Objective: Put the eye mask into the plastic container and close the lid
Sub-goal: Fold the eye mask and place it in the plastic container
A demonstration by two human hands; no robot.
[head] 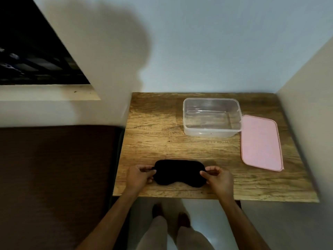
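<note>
A black eye mask lies flat near the front edge of the wooden table. My left hand pinches its left end and my right hand pinches its right end. A clear plastic container stands empty and uncovered at the back of the table, right of centre. Its pink lid lies flat on the table just right of it, one corner touching or slightly under the container's rim.
White walls close in behind the table and along its right side. A dark brown bed or mattress sits against the table's left edge. A dark window is at upper left. My legs and feet show below the table's front edge.
</note>
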